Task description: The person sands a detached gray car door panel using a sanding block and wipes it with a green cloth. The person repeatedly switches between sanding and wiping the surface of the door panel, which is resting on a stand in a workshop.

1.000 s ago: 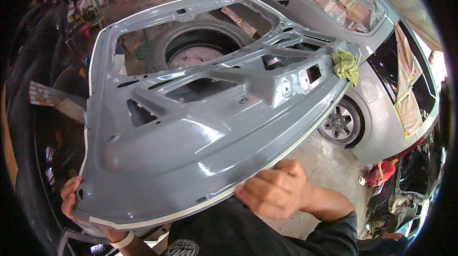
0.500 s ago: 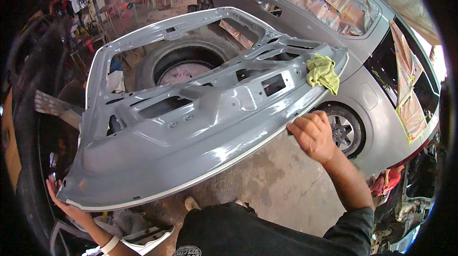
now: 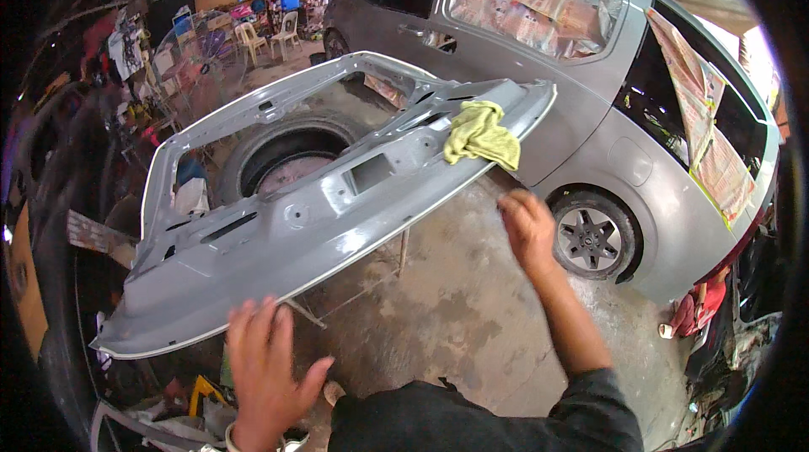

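Note:
A grey car tailgate shell (image 3: 295, 250) lies tilted across a stand, its inner side with cut-out openings facing up. A crumpled yellow-green cloth (image 3: 480, 133) is draped over its right end. My left hand (image 3: 268, 368) is open, fingers spread, at the near edge of the shell; the fingertips overlap that edge, and I cannot tell whether they touch. In the air off the right part of the near edge, my right hand (image 3: 531, 231) has loosely bent fingers and nothing visible in them. It is apart from the shell and below the cloth.
A grey van (image 3: 581, 106) with paper-masked windows stands at the right and back. Beneath the shell are a tyre (image 3: 236, 170) and thin stand legs (image 3: 403, 254). Plastic chairs (image 3: 286, 35) are at the back. A person in red (image 3: 712, 304) is low at the right.
Both hands have come off the shell's edges. My left hand has moved right from its left corner. The shell and cloth now appear farther left, and the view has shifted right.

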`<control>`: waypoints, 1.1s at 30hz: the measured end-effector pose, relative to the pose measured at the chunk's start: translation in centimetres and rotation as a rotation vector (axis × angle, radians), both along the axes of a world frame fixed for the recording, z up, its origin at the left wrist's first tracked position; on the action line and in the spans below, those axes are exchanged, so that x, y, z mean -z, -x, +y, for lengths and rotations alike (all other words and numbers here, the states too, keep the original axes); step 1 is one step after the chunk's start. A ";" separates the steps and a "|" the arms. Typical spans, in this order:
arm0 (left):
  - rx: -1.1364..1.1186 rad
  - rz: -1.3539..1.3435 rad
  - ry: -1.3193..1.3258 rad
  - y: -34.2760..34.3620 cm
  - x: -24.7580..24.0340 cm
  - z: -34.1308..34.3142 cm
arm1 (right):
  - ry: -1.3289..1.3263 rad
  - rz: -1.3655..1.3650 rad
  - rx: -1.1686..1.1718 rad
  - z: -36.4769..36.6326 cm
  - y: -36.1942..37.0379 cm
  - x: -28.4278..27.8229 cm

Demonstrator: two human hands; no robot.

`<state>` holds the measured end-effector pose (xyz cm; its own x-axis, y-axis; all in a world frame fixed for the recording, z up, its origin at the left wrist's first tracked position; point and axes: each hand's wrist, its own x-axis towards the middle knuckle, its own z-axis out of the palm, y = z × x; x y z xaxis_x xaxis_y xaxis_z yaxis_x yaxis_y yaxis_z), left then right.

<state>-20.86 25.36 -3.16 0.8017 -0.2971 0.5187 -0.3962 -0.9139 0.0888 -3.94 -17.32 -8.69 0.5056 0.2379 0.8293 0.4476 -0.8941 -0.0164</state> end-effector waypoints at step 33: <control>0.110 0.090 0.373 -26.6 -2.2 -32.6 | -0.932 1.551 0.261 -15.1 17.0 46.6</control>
<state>5.77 -7.28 -0.98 0.8227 -0.1880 0.5364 -0.4654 -0.7646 0.4458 -20.98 -32.45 -55.31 0.8028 -0.1757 -0.5698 -0.5884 -0.3880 -0.7094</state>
